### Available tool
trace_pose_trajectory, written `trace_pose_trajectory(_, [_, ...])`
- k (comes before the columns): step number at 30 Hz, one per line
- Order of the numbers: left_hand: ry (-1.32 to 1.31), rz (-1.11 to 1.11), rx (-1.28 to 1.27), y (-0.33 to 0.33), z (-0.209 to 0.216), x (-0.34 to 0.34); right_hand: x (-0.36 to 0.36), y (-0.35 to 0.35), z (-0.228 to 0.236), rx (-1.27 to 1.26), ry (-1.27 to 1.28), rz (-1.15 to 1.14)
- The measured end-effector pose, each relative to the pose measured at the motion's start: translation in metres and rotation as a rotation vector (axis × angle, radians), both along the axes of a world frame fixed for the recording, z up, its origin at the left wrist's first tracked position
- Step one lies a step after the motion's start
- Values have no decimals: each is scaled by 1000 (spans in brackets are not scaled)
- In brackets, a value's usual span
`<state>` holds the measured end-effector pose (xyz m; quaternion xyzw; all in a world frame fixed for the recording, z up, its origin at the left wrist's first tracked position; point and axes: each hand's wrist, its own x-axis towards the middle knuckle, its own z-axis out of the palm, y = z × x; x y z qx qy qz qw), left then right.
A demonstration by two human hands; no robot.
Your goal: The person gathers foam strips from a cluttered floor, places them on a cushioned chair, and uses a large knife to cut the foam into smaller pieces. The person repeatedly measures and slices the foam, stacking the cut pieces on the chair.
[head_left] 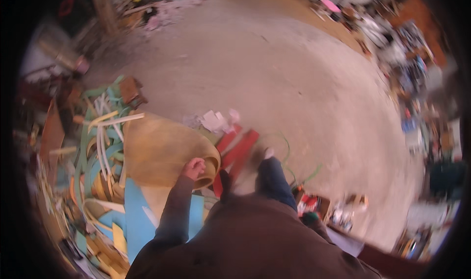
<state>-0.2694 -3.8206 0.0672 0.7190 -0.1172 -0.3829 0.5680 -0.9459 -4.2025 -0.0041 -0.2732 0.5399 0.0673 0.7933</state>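
Observation:
My left hand [195, 168] is over a large tan sheet [162, 149], near the end where the sheet curls into a loose roll. Its fingers are bent inward, with nothing visible in them; blur hides whether they touch the sheet. On my other side, my right sleeve [318, 226] reaches down by a box of small items [314, 204]. A dark green patch shows at the end of that sleeve, and I cannot make out the fingers of my right hand. A blue sheet [139, 215] lies under my left forearm.
Red strips [240, 154] lie on the floor by my feet, with crumpled pale paper [214, 122] beyond. Green and white strips [100, 132] pile up at the left, near a small brown stool-like block [131, 91]. A thin green cord [287, 149] curves rightward. Mixed clutter [412, 82] lines the right wall.

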Motion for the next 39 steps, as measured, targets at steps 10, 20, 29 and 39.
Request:
trace_pose_trajectory(10, [476, 408, 562, 36, -114, -84, 444, -471, -58, -246, 302, 525])
trace_pose_trajectory(20, [675, 742, 397, -192, -122, 21, 1182, -613, 58, -723, -331, 614])
trace_pose_trajectory(29, [-87, 776, 274, -129, -95, 417, 1353, -372, 19, -365, -103, 1178])
trace_pose_trajectory(39, [141, 1173, 506, -45, -72, 552, 1546, -356, 6, -357, 222, 1644])
